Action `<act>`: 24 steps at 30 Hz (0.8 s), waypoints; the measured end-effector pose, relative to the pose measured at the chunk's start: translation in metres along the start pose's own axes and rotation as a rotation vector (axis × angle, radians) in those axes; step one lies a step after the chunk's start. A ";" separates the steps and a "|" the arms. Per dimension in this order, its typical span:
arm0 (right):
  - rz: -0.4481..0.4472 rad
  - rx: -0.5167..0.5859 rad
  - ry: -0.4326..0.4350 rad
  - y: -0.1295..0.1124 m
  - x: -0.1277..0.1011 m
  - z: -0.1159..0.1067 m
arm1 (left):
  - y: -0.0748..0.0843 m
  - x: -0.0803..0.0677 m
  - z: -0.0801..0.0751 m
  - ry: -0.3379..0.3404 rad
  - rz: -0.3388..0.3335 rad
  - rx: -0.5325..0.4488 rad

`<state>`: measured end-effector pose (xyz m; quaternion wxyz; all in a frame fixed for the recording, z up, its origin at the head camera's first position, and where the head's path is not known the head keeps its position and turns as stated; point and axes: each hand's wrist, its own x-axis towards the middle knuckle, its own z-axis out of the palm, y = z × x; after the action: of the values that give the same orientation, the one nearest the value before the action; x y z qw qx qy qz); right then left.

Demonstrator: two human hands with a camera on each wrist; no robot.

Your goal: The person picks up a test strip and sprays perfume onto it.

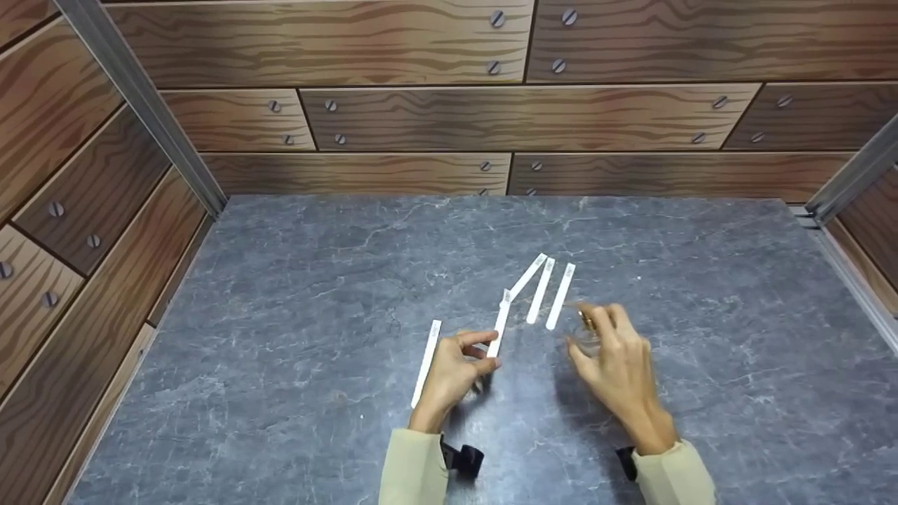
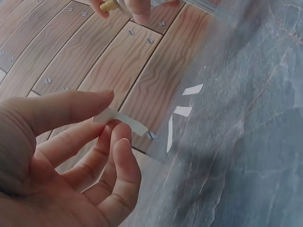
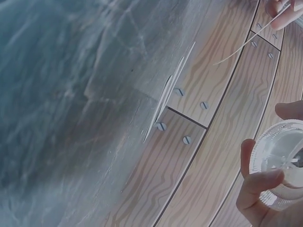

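My left hand (image 1: 452,372) pinches a white paper strip (image 1: 501,326) by its near end, between thumb and fingers. In the left wrist view the held strip (image 2: 125,120) is raised and slightly bent. My right hand (image 1: 621,358) grips a clear glass bottle (image 3: 274,156), apparently a perfume bottle. A gold-coloured top (image 2: 110,5) shows on it in the left wrist view. Most of the bottle is behind the fingers in the head view. One flat strip (image 1: 425,365) lies left of my left hand. Three others, among them a rightmost strip (image 1: 561,297), lie beyond the hands.
The grey marble-patterned table (image 1: 316,280) is bordered by wood-print panels (image 1: 421,119) at the back and sides. Metal frame posts (image 1: 151,112) stand at the corners. A black wrist camera (image 1: 464,460) sits by the left sleeve.
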<state>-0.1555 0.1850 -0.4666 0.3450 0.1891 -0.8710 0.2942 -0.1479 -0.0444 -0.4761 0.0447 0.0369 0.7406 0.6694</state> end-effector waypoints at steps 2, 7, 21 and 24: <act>-0.003 0.000 0.001 0.001 -0.001 0.000 | 0.000 0.003 0.000 0.013 -0.003 0.000; -0.007 -0.004 0.001 0.002 -0.001 -0.002 | -0.001 0.012 -0.001 0.055 -0.011 -0.014; -0.009 -0.009 0.001 0.003 -0.001 -0.002 | -0.007 0.034 0.002 0.199 -0.029 -0.053; -0.010 -0.009 0.006 0.003 -0.001 -0.002 | -0.007 0.039 0.002 0.235 -0.037 -0.047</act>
<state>-0.1548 0.1885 -0.4672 0.3499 0.1912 -0.8703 0.2892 -0.1865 -0.0385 -0.4838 -0.0292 -0.0568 0.7253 0.6855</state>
